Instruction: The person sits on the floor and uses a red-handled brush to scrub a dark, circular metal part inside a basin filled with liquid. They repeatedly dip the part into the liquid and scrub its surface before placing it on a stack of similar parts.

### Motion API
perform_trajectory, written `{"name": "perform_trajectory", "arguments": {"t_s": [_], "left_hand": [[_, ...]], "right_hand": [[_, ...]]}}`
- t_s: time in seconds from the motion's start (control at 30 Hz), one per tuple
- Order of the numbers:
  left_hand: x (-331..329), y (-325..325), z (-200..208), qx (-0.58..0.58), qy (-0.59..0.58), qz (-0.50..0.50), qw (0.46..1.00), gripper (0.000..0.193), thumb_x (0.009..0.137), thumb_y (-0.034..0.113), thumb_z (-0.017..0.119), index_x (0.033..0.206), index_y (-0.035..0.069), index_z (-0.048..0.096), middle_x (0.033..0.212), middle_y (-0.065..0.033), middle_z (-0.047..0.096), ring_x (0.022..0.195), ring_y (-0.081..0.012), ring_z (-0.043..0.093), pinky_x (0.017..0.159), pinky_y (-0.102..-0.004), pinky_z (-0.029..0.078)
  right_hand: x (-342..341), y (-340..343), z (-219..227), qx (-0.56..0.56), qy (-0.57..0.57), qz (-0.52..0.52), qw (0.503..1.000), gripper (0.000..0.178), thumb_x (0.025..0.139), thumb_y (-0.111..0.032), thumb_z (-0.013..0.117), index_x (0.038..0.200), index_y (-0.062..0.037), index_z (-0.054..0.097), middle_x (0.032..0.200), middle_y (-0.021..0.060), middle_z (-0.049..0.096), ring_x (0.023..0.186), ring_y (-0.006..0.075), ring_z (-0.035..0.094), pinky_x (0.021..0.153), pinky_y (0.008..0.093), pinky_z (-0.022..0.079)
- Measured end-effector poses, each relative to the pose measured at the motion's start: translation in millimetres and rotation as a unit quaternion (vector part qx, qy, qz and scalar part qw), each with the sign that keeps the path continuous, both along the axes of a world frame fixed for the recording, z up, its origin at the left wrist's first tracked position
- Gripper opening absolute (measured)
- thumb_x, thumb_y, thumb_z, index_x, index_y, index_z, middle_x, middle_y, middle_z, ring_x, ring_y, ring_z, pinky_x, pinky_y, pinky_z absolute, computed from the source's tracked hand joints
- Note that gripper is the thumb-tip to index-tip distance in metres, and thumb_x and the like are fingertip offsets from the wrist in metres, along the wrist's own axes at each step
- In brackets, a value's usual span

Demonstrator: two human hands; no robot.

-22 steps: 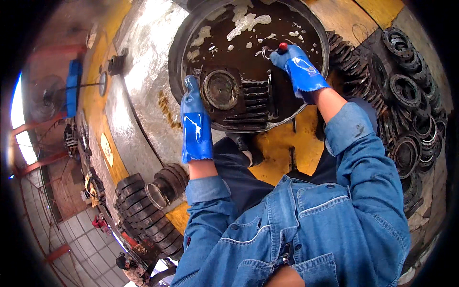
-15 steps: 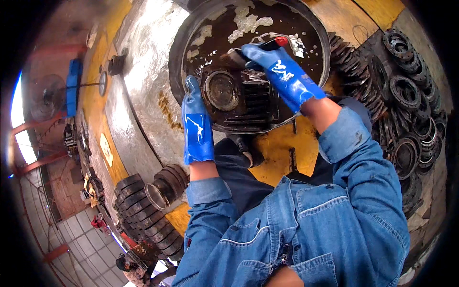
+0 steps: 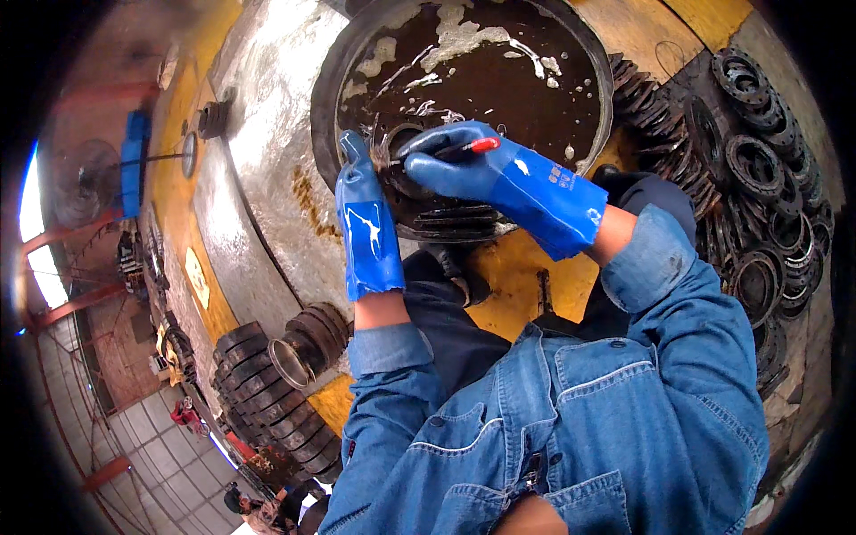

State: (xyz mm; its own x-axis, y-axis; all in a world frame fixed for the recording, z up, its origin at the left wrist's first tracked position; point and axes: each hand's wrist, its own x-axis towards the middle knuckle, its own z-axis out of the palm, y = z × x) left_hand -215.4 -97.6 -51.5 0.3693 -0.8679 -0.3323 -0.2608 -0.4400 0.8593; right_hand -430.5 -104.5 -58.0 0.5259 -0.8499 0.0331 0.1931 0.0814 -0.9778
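Observation:
A wide round basin [image 3: 326,116] holds dark liquid with patches of pale foam. At its near side sits a dark, wet, finned metal cylinder part [image 3: 456,221], its round opening half covered by my right hand. My left hand [image 3: 364,218], in a blue rubber glove, is closed against the part's left side. My right hand [image 3: 464,165], gloved alike, grips a brush with a red-ended handle [image 3: 485,144]. The brush's bristles are mostly hidden, pressed low near the part's left edge beside my left fingers.
Many dark metal rings [image 3: 756,169] lie in rows and piles at the right. Stacked ribbed black parts [image 3: 267,388] and a metal ring stack [image 3: 312,343] stand at lower left. A shiny metal sheet [image 3: 267,107] lies left of the basin. Another person [image 3: 259,513] is at the bottom left.
My right hand has moved the brush left and nearer, from above the part's far side onto it. My left hand stays at the part's left side.

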Motion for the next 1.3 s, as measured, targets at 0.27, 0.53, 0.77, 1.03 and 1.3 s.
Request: {"name": "perform_trajectory", "arguments": {"t_s": [0.27, 0.53, 0.77, 1.03, 1.3], "left_hand": [[-0.3, -8.1, -3.7, -0.012, 0.011, 0.000, 1.000, 0.087, 0.103, 0.076, 0.033, 0.108, -0.003, 0.070, 0.087, -0.0118, 0.066, 0.080, -0.0227, 0.060, 0.074, -0.0395, 0.051], [-1.8, -8.2, 5.5, 0.024, 0.046, -0.021, 0.998, 0.082, 0.108, 0.065, 0.032, 0.142, -0.004, 0.059, 0.130, -0.0161, 0.070, 0.116, -0.0258, 0.068, 0.102, -0.0371, 0.055], [-7.6, -19.3, 3.0, 0.026, 0.010, -0.041, 0.999, 0.080, 0.108, 0.064, 0.036, 0.139, -0.005, 0.061, 0.127, -0.0158, 0.071, 0.113, -0.0247, 0.068, 0.100, -0.0368, 0.055], [4.7, -9.3, 0.3, 0.026, -0.037, -0.029, 0.999, 0.078, 0.108, 0.063, 0.040, 0.136, -0.006, 0.063, 0.123, -0.0153, 0.072, 0.109, -0.0235, 0.068, 0.098, -0.0366, 0.054], [1.6, -16.1, 5.3, 0.051, -0.120, -0.052, 0.990, 0.076, 0.107, 0.062, 0.043, 0.132, -0.007, 0.066, 0.120, -0.0149, 0.073, 0.106, -0.0223, 0.068, 0.096, -0.0363, 0.054]], "right_hand": [[-27.0, -11.0, -25.1, -0.374, 0.050, 0.102, 0.920, 0.018, 0.091, -0.017, 0.070, 0.104, -0.0070, 0.077, 0.103, 0.0164, 0.076, 0.096, 0.0359, 0.073, 0.085, 0.0440, 0.059], [-56.5, -39.0, -44.1, -0.417, 0.162, 0.015, 0.894, 0.016, 0.081, -0.019, 0.075, 0.096, -0.0131, 0.079, 0.096, 0.0142, 0.076, 0.091, 0.0372, 0.072, 0.079, 0.0444, 0.060], [-87.8, -97.1, -109.8, -0.011, 0.539, -0.142, 0.830, 0.037, 0.085, -0.048, 0.071, 0.099, -0.0140, 0.079, 0.096, 0.0126, 0.078, 0.090, 0.0319, 0.075, 0.087, 0.0420, 0.058], [-23.7, -74.3, -29.0, -0.053, -0.048, -0.084, 0.994, 0.030, 0.090, -0.030, 0.073, 0.105, -0.0044, 0.077, 0.092, 0.0069, 0.075, 0.086, 0.0125, 0.067, 0.080, 0.0329, 0.054], [-25.8, -71.5, -58.4, 0.061, 0.134, -0.161, 0.976, 0.032, 0.094, -0.034, 0.068, 0.091, -0.0032, 0.075, 0.083, 0.0049, 0.071, 0.077, 0.0124, 0.063, 0.069, 0.0300, 0.049]]}}
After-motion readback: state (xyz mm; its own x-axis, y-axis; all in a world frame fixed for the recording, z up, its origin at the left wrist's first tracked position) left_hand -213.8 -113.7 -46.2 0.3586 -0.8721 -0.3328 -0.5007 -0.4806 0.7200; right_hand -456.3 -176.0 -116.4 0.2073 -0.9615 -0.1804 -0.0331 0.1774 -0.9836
